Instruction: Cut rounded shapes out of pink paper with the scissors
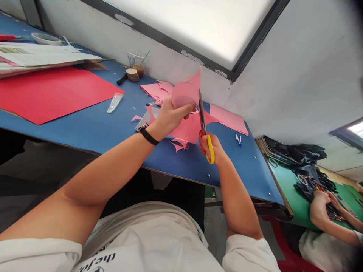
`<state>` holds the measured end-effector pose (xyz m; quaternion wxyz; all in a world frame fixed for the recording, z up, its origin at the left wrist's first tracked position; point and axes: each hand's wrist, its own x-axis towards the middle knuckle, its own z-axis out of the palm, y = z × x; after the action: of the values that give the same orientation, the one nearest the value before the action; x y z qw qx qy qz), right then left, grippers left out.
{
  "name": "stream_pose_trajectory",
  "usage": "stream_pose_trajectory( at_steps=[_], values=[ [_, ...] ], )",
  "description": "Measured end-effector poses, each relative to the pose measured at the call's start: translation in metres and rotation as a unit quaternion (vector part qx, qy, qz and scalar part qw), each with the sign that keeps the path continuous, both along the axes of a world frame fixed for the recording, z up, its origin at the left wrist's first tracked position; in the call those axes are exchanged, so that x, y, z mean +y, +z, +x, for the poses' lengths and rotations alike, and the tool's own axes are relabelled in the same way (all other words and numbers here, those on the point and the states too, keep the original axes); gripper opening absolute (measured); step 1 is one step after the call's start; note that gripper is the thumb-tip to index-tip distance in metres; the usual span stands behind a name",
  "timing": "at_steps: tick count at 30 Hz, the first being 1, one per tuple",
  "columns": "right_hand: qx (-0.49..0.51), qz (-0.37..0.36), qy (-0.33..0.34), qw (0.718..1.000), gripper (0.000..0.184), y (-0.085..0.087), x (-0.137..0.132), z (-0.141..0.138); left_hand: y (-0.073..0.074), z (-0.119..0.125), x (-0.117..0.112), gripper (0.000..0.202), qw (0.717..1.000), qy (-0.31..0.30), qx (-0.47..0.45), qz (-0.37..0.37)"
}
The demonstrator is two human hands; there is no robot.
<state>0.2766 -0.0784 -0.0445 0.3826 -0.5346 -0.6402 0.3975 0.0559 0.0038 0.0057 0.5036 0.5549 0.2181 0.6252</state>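
My left hand point(170, 115) grips a pink paper sheet point(185, 94), holding it up above the blue table point(99, 128); a round shape shows at its top. My right hand point(210, 145) is closed on yellow-handled scissors point(204, 126), whose blades point up along the paper's right edge. A black band sits on my left wrist. Pink paper offcuts point(178, 145) lie on the table under my hands.
A large red sheet point(48, 92) lies at left, with white papers point(39, 54) behind it. A plastic cup point(137, 62), a wooden disc point(132, 74), pens point(238, 139) and more pink sheets point(229, 119) sit near the wall. Another person's hand point(319, 207) works at a green table to the right.
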Motion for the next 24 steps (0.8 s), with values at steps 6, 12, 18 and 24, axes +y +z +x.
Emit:
stream_pose_trajectory(
  at_steps=[6, 12, 18, 24],
  values=[
    [0.002, 0.007, 0.001, 1.000, 0.080, -0.005, 0.001, 0.003, 0.001, 0.000, -0.002, 0.021, 1.000, 0.015, 0.001, -0.004],
    [-0.015, 0.043, -0.008, 0.999, 0.080, -0.012, 0.006, 0.008, 0.000, 0.001, -0.001, 0.024, 1.000, 0.015, -0.015, -0.004],
    [-0.038, 0.051, -0.010, 0.998, 0.081, -0.012, 0.007, 0.008, 0.000, 0.002, 0.000, 0.035, 0.999, 0.023, -0.026, -0.010],
    [-0.074, 0.070, -0.008, 0.995, 0.081, -0.005, 0.004, 0.005, 0.004, 0.003, -0.001, 0.041, 0.998, 0.036, -0.027, -0.031]
  ],
)
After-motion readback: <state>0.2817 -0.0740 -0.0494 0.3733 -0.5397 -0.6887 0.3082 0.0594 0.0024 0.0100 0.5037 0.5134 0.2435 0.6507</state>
